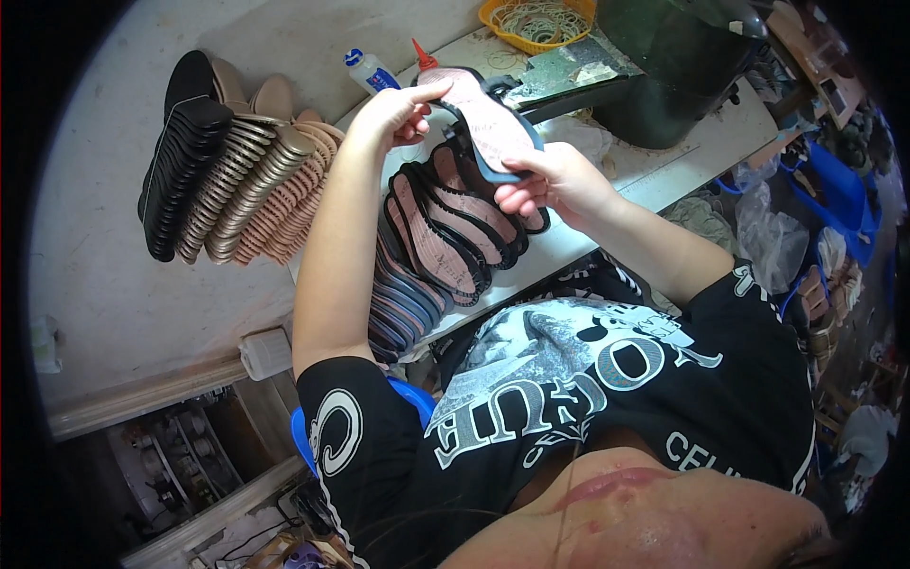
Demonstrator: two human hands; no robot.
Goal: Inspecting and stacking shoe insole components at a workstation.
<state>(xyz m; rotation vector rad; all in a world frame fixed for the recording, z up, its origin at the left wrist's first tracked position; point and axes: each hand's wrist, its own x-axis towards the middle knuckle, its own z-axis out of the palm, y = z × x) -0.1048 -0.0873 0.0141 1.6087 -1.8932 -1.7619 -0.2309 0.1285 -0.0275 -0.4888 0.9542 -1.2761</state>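
Both hands up over the worktable, sharing one pink shoe sole with a dark rim. Left hand: fingers curled round the sole's far end, index finger stretched flat along its top edge. Right hand: pinched shut on the near end, thumb underneath. Sole is off the table, tilted. Below it a fanned row of matching soles runs to the table's near edge. Glue bottle and yellow basket at the far edge. Stacked insoles lean beyond the table's left side
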